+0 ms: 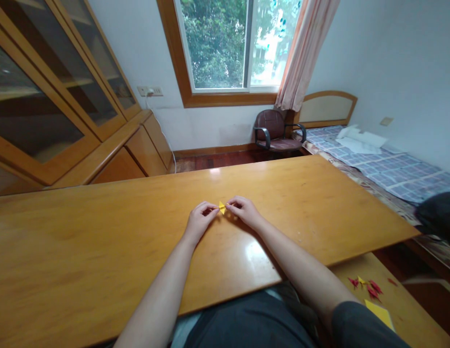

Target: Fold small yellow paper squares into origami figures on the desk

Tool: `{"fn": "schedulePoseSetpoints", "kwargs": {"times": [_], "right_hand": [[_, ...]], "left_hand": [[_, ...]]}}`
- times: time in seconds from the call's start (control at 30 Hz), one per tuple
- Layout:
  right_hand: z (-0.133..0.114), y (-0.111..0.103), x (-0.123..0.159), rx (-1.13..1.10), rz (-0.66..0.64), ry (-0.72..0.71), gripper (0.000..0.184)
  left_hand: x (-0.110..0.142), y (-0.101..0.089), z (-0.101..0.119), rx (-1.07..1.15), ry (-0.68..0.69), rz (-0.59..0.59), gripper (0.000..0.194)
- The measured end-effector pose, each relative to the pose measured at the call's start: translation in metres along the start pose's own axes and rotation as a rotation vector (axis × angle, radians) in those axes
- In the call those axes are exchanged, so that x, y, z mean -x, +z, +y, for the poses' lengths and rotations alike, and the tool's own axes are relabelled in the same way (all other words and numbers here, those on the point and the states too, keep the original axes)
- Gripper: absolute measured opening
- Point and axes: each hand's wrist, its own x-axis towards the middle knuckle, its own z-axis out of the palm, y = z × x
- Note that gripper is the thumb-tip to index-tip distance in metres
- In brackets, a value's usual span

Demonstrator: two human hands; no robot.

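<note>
Between my two hands, just above the wooden table [130,232], is a small piece of folded yellow paper [222,208] with pointed corners. My left hand [203,218] pinches its left end between thumb and fingertips. On the other side my right hand [244,210] pinches the right end the same way. The paper's middle shows in the gap, while its ends are covered by my fingers. Its exact folded shape is too small to make out.
On a lower surface at the right lie several small red folded papers [373,290], a small yellow one [361,280] and a yellow sheet [380,314]. A brown armchair [273,130] stands beyond the table. A bed [387,164] with a dark bag [438,215] is at the right.
</note>
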Motion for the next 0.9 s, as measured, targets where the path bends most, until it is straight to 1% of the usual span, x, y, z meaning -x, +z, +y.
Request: {"fn": "schedulePoseSetpoints", "kwargs": {"times": [0.1,0.2,0.37,0.5,0.6,0.7,0.8,0.9], "right_hand": [[0.002,0.001,0.000,-0.015,0.009,0.014,0.020],[0.003,0.001,-0.001,-0.027,0.034,0.029,0.020],[0.007,0.002,-0.001,-0.004,0.045,0.061,0.017],[0.011,0.002,-0.001,0.057,0.025,0.053,0.015],[0.010,0.002,-0.002,0.124,0.001,0.032,0.014],[0.005,0.001,-0.002,0.174,-0.026,0.000,0.014],[-0.001,0.002,-0.001,0.167,-0.066,0.004,0.018],[-0.004,0.004,0.001,0.134,-0.135,0.015,0.022]], "left_hand": [[0.000,0.000,0.000,-0.028,0.011,0.035,0.016],[-0.001,-0.002,-0.001,-0.052,0.000,0.107,0.017],[-0.003,-0.005,-0.006,-0.069,-0.088,0.295,0.019],[-0.004,-0.007,-0.011,-0.063,-0.139,0.375,0.021],[-0.003,-0.007,-0.009,-0.082,-0.137,0.383,0.020],[-0.002,-0.006,-0.002,-0.139,-0.109,0.345,0.018],[0.000,-0.003,0.004,-0.199,-0.042,0.281,0.014],[0.003,0.001,0.005,-0.259,0.041,0.223,0.011]]}}
